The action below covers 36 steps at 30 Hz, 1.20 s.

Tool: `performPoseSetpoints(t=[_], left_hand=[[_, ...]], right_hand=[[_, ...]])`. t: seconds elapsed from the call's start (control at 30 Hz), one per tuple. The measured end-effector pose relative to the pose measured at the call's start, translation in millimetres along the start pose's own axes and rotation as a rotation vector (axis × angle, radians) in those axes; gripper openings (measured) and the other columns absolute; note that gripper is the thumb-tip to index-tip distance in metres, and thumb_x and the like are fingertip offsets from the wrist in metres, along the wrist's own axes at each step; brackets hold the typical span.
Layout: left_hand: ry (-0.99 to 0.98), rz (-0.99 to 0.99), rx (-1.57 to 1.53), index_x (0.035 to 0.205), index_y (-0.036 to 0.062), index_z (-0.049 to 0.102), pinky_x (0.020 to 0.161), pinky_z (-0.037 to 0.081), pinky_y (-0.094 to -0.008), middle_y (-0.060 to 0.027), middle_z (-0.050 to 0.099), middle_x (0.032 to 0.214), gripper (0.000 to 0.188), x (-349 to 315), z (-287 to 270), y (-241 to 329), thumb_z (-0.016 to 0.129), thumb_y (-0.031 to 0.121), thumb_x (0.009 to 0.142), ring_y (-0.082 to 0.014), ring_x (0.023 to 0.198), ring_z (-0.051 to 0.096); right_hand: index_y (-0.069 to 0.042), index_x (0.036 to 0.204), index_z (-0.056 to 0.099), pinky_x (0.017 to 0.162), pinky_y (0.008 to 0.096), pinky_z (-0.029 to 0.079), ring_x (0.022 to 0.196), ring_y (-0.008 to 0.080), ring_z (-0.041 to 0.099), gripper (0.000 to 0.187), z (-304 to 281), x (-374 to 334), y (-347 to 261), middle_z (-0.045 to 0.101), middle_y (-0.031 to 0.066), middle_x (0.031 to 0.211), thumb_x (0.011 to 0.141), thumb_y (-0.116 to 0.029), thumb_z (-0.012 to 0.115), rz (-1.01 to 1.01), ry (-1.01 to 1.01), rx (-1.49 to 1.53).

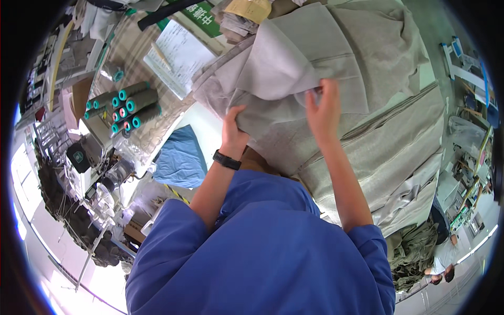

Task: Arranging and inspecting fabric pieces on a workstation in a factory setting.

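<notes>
A light grey cloth piece (275,65) is spread in front of me, its upper layer folded over in a curve. At its near left edge my left hand (234,132), with a black band on the wrist, is closed with the cloth between thumb and fingers. My right hand (324,113) pinches the cloth at its near right side, thumb and forefinger close together and slightly blurred. Beneath and around it lie more grey fabric pieces (391,149), overlapping on the table.
A folded blue cloth (181,157) lies left of my left hand. Farther left are written sheets (178,55) with a pen and several dark thread cones (126,107) beside a sewing machine. Bundled cloth pieces (241,21) sit at the back. Another person (443,260) is far right.
</notes>
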State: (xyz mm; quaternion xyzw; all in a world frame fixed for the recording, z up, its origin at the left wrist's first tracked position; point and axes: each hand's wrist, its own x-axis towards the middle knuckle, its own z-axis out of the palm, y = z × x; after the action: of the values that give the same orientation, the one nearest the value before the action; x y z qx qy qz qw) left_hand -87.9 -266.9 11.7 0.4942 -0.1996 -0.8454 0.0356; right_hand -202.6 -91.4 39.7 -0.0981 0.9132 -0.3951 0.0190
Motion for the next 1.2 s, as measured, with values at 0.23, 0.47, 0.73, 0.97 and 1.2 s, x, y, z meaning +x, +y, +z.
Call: performPoseSetpoints(t=[0.23,0.47,0.73,0.97,1.2], left_hand=[[-0.043,-0.124,-0.033,0.101,-0.0004,0.055,0.08,0.048,-0.034,-0.0103,0.06,0.096,0.024,3.9,-4.9,-5.6,0.055,0.011,0.079,-0.0228,0.089,0.058],[-0.212,-0.186,-0.157,0.112,-0.001,0.051,0.087,0.045,-0.0365,-0.0124,0.058,0.108,0.034,9.5,-8.0,10.4,0.046,0.023,0.088,-0.0249,0.098,0.056],[-0.333,-0.281,-0.222,0.12,0.0005,0.046,0.094,0.041,-0.038,-0.0122,0.054,0.117,0.041,11.2,0.1,3.8,0.037,0.03,0.094,-0.0258,0.107,0.052],[-0.307,-0.182,-0.176,0.117,0.0013,0.048,0.094,0.041,-0.0361,-0.0105,0.055,0.114,0.034,9.7,5.2,-0.6,0.04,0.025,0.093,-0.0241,0.107,0.051],[-0.291,-0.055,-0.076,0.109,0.0025,0.053,0.09,0.041,-0.0338,-0.0081,0.057,0.11,0.026,-9.8,18.9,6.4,0.046,0.02,0.092,-0.0203,0.102,0.053]], right_hand=[[-0.005,0.099,0.054,0.073,0.037,0.043,0.084,0.0297,0.053,0.025,50.0,-8.9,-12.4,0.055,0.0119,0.091,0.076,-0.01,0.063,-0.377,0.185,-0.306],[-0.001,0.099,0.057,0.071,0.0288,0.045,0.079,0.0172,0.054,0.022,-78.2,105.6,37.7,0.058,0.0067,0.09,0.08,-0.002,0.047,0.179,0.426,0.304],[-0.002,0.102,0.049,0.076,0.036,0.043,0.087,0.0279,0.053,0.048,4.5,-18.4,-44.6,0.052,0.0135,0.096,0.066,-0.021,0.075,-0.281,-0.246,0.098],[-0.002,0.086,0.055,0.068,0.0232,0.045,0.074,0.0086,0.056,0.009,-24.2,5.6,-21.8,0.058,0.0025,0.077,0.08,-0.005,0.061,-0.093,-0.744,0.463],[-0.002,0.103,0.054,0.086,0.0304,0.041,0.096,0.0203,0.052,0.028,-153.4,108.5,-11.0,0.056,0.01,0.102,0.076,-0.006,0.062,-0.067,0.1,0.473]])
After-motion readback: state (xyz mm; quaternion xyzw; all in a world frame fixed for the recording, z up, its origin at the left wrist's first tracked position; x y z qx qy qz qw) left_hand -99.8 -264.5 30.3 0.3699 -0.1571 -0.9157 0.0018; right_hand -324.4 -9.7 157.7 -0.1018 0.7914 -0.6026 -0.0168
